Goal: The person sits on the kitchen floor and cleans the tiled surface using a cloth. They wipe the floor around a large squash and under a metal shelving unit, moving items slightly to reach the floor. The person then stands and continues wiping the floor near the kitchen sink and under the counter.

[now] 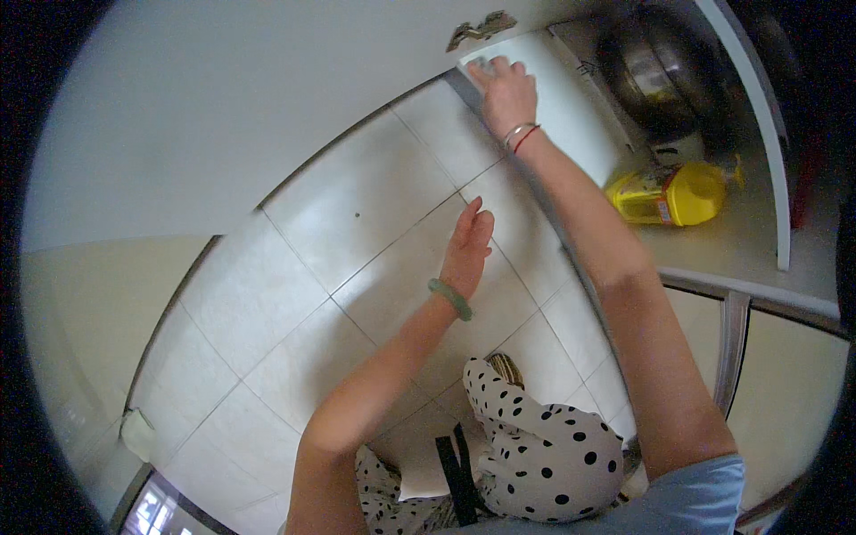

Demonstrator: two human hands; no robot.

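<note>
My right hand (508,96) reaches into the open cabinet and presses down on the front corner of its white bottom board (571,111), close to the hinge. The fingers are bent over a small pale greyish thing (484,66), mostly covered, whose kind I cannot make out. A silver bangle and a red string circle that wrist. My left hand (468,245), with a green bangle (450,299) at its wrist, hangs over the tiled floor, touching nothing. Its fingers are stretched out and hold nothing.
A yellow pump bottle (673,194) lies on its side in the cabinet, near a dark round metal pan (655,76). A metal hinge (481,29) joins the white cabinet door (223,107) at the upper left. Pale tiles (357,232) cover the floor.
</note>
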